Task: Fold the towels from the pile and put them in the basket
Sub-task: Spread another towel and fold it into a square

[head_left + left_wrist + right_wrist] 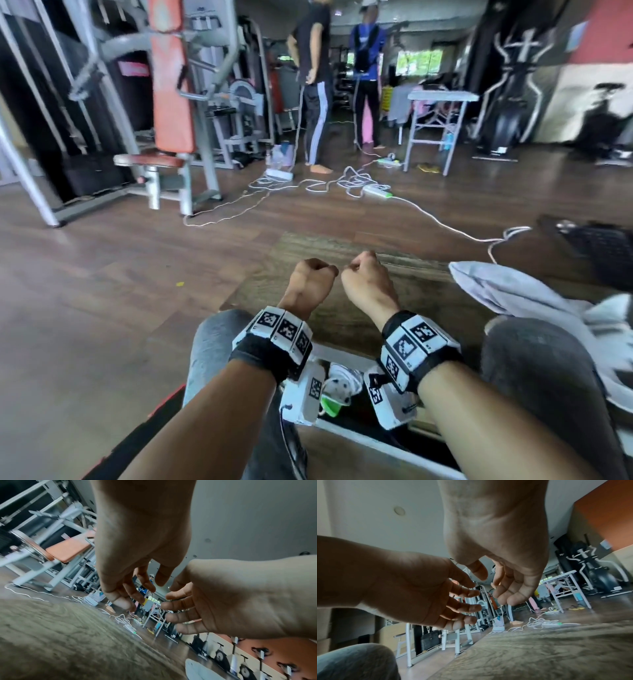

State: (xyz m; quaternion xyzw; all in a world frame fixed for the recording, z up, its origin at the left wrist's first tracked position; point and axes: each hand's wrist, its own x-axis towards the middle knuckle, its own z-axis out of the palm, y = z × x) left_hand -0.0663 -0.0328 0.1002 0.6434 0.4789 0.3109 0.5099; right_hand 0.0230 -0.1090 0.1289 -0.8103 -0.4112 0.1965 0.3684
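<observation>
No towel is held as the left hand [310, 277] and right hand [368, 278], fingers loosely curled and empty, are raised above the table [308, 246], the towel pile [534, 301] lying untouched at right, no basket seen.

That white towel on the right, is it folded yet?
Not folded: the towel lies crumpled in loose bunches on the wooden board, neither hand touching it.

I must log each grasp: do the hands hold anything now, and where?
Nothing is held: left hand and right hand hang loosely curled, apart from the towels.
</observation>
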